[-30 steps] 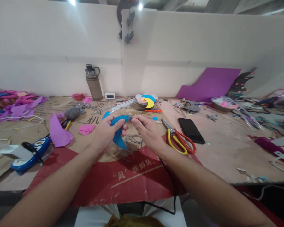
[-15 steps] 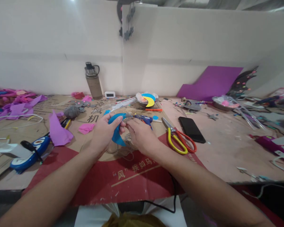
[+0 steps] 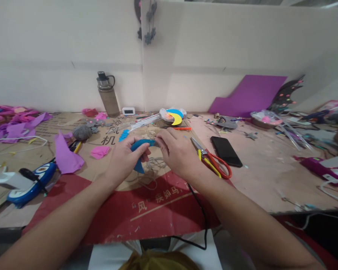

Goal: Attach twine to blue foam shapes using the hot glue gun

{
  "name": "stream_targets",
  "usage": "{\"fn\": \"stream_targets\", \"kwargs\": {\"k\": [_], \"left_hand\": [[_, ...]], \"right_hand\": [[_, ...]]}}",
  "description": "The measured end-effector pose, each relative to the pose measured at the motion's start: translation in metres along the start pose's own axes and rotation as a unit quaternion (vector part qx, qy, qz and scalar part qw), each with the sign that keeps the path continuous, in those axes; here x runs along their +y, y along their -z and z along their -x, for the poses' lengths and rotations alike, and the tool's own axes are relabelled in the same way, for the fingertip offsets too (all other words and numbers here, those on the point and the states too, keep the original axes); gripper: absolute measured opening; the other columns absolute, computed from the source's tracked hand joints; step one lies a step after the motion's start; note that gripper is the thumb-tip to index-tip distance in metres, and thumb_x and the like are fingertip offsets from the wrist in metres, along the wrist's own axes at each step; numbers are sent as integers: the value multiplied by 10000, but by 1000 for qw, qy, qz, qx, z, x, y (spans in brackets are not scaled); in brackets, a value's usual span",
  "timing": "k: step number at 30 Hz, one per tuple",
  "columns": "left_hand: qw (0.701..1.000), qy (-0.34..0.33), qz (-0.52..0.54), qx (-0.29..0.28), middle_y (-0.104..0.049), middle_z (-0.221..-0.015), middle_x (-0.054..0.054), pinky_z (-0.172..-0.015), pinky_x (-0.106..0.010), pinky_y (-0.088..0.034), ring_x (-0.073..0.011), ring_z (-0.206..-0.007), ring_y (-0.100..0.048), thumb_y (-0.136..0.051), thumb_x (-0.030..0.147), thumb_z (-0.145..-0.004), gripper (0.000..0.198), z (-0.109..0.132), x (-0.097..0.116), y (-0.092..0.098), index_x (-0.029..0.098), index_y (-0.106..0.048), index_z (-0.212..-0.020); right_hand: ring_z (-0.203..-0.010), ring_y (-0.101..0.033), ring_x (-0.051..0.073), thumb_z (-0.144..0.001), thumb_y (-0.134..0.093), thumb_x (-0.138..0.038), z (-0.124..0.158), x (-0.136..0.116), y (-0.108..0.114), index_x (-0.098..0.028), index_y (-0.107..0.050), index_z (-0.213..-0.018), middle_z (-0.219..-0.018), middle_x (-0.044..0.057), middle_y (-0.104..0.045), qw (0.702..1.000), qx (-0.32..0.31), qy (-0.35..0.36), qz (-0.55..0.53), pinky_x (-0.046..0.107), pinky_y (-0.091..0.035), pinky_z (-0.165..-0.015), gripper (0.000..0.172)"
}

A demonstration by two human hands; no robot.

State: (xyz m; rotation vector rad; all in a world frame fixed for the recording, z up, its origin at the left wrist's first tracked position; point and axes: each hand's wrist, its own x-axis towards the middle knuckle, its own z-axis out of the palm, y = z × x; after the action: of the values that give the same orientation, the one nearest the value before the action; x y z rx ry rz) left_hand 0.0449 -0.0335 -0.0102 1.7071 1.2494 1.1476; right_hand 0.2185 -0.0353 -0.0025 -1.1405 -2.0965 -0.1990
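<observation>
The left hand pinches a blue crescent between thumb and fingers, above the red-printed cardboard. Its long axis runs from one o'clock to seven, its bulge facing ten. The right hand has its fingertips drawn together at the upper tip; whether they grip it, I cannot tell. Scissors lie towards three o'clock.

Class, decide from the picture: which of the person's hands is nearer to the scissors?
Right. The right hand is just left of the scissors; the left hand is farther left, holding the blue piece.
</observation>
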Motion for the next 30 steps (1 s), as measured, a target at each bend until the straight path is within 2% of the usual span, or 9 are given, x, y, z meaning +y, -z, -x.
{"fn": "stream_targets", "kwargs": {"k": [6,12,15,19,20,22,26,28,30], "left_hand": [[996,-10,70,-51,-673,-673,-1,-550,-234,-532,-121,-567,-629,-639,403,-805,232,-3,-2,4,176,-598,-834],[991,-18,107,-82,-677,-663,5,-550,-239,-538,-121,-562,-634,-663,366,-796,213,-3,-6,9,176,-598,-866],[985,1,150,-89,-675,-666,11,-546,-240,-543,-119,-558,-634,-690,357,-776,221,-3,-10,8,179,-598,-869],[970,37,230,-73,-663,-655,25,-509,-203,-515,-90,-518,-602,-720,352,-752,242,-5,-13,3,177,-584,-848],[966,43,247,-67,-659,-653,27,-502,-193,-505,-82,-509,-592,-722,351,-751,246,-5,-13,1,173,-579,-842],[958,57,275,-50,-650,-647,30,-493,-179,-487,-70,-496,-577,-728,343,-746,254,-6,-12,-2,167,-566,-830],[953,77,293,-10,-644,-649,29,-482,-169,-471,-63,-488,-565,-743,337,-728,281,-7,-10,-5,162,-545,-823],[957,79,280,6,-643,-654,24,-489,-175,-476,-66,-494,-566,-740,346,-727,284,-8,-10,-6,160,-544,-818],[963,77,256,18,-641,-655,18,-491,-185,-480,-75,-502,-573,-731,360,-731,282,-7,-11,-6,160,-545,-801]], "right_hand": [[-702,-516,119,-912,-511,-217,-3,7,3,-178,-583,-787,-743,5,-571,976,45,-45,-209,248,-388,-672,150],[-690,-503,113,-893,-548,-310,-2,9,-1,-190,-597,-790,-731,-6,-564,935,16,-82,-345,250,-389,-655,166],[-569,-439,87,-870,-561,-343,-2,9,-8,-198,-581,-791,-662,-39,-501,887,-20,-141,-439,231,-355,-557,166],[-422,-292,60,-846,-555,-396,0,6,-21,-212,-524,-785,-568,-89,-378,780,-88,-231,-574,212,-241,-426,196],[-414,-274,59,-848,-547,-398,0,5,-24,-214,-514,-782,-561,-93,-366,766,-98,-240,-588,211,-227,-417,198],[-432,-304,63,-866,-517,-354,2,3,-29,-210,-516,-775,-571,-85,-401,778,-101,-232,-575,210,-259,-437,171],[-685,-538,109,-918,-423,-235,5,-2,-32,-188,-590,-796,-745,-5,-608,890,-80,-143,-425,249,-419,-693,213],[-796,-566,137,-935,-396,-224,7,-4,-32,-181,-607,-824,-828,31,-637,937,-76,-106,-323,276,-421,-781,242],[-817,-563,152,-947,-375,-218,9,-6,-31,-178,-603,-859,-866,53,-626,967,-87,-86,-222,286,-420,-789,247]]}}
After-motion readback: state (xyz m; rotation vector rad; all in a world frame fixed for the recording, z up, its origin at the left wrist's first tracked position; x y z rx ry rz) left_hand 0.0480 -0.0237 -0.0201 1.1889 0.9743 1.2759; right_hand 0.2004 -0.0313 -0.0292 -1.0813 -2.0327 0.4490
